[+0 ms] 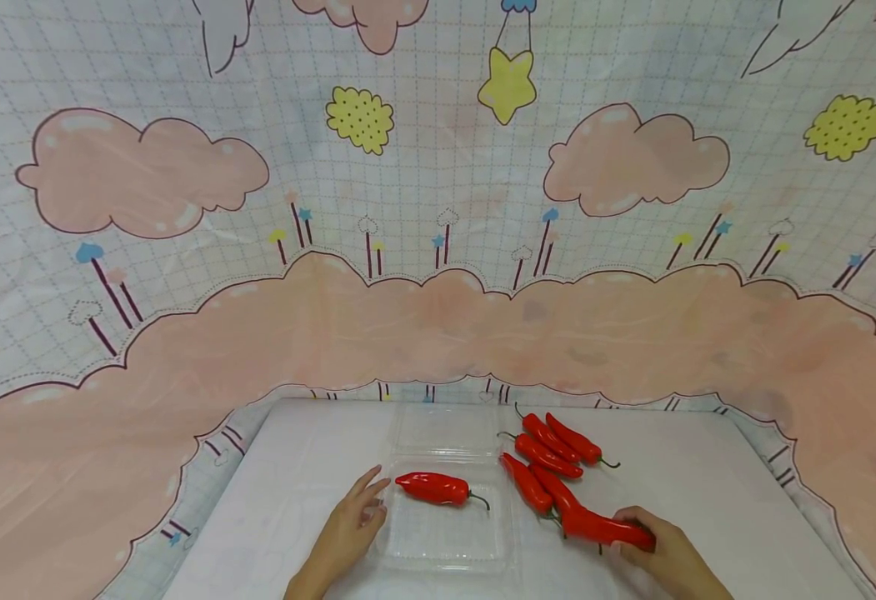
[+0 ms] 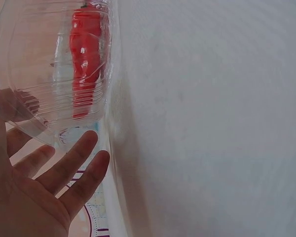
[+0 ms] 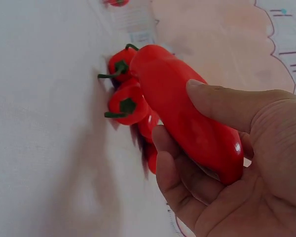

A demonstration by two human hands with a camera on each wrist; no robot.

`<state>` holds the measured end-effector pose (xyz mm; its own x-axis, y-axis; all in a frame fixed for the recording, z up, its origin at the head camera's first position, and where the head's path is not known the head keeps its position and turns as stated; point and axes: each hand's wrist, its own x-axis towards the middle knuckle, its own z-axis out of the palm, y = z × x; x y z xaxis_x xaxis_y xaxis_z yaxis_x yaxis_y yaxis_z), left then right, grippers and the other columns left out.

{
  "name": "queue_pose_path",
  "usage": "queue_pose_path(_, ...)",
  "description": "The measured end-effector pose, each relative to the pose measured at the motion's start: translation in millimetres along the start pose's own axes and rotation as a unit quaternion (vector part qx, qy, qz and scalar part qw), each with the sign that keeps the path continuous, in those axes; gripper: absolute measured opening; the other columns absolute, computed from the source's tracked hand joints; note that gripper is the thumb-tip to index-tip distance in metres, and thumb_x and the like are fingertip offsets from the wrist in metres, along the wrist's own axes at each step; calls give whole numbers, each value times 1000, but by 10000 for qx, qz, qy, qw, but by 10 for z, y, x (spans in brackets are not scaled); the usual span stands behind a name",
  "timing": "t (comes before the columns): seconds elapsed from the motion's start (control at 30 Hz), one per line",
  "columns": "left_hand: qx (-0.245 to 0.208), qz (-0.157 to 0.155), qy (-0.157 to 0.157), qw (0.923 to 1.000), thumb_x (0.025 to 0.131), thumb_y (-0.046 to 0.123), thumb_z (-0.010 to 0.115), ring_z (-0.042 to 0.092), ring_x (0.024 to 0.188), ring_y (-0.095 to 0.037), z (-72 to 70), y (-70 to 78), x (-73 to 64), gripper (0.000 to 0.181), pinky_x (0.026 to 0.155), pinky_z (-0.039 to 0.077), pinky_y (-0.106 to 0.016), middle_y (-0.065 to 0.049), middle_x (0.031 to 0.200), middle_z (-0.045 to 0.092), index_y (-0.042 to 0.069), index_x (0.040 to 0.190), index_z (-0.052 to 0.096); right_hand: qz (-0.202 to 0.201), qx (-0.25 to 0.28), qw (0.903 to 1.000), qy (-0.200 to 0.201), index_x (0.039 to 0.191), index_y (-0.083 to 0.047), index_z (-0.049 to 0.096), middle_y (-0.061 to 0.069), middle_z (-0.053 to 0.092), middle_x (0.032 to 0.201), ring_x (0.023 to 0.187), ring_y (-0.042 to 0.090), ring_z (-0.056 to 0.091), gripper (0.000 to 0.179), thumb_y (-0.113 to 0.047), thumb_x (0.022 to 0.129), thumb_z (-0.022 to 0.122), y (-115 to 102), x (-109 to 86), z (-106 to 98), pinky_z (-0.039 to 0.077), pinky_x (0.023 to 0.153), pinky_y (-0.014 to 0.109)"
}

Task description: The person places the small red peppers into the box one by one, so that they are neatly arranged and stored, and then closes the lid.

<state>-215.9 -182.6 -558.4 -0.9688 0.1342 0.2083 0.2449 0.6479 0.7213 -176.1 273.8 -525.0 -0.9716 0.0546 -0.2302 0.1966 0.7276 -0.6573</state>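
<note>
A red chili pepper (image 3: 182,108) is gripped between the thumb and fingers of my right hand (image 1: 666,546), above the near end of a pepper pile. In the head view that held pepper (image 1: 606,529) overlaps the loose peppers (image 1: 546,457) beside it. My left hand (image 1: 349,523) is at the left side of a clear plastic box (image 1: 445,546), fingers spread and holding nothing. One red pepper (image 1: 433,488) with a green stem lies across the box. In the left wrist view, the left fingers (image 2: 79,158) are close to the box wall (image 2: 24,64).
The box's clear lid (image 1: 448,429) lies folded back at its far side. Several peppers with green stems lie to the right of the box. The white tabletop (image 1: 317,442) ends at a patterned cloth backdrop (image 1: 438,329) with clouds and stars.
</note>
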Motion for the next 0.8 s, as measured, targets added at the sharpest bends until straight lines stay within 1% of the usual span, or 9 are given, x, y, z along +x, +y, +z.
queue_pose_path(0.23,-41,-12,-10,10000,91,8,64,70,99,-18,-1,-9,-1,43,77,55,-22,-6,151,47,10,134,60,-20,-138,9997,200,120,-8,62,2,66,103,89,16,54,49,-26,78,81,-47,-11,-78,57,83,43)
queue_pose_path(0.53,-29,-1,-23,10000,91,10,65,69,99,-17,1,-30,12,43,77,55,-22,-6,151,47,12,134,60,-278,4,9986,451,121,-8,61,4,68,107,89,15,57,49,-29,81,79,-108,-19,-166,57,84,43)
queue_pose_path(0.63,-22,9,-45,10000,92,11,65,69,100,-18,-4,-18,5,42,77,55,-22,-6,151,46,13,134,60,-335,60,9980,536,121,-8,61,5,69,107,88,15,58,49,-29,81,79,-127,-14,-182,58,83,41)
queue_pose_path(0.8,-24,17,-75,10000,92,11,64,70,100,-20,-7,-8,-2,42,78,55,-22,-8,152,46,11,133,60,-460,104,9967,660,122,-8,60,7,68,109,89,17,58,46,-24,83,78,-166,-11,-199,58,83,40)
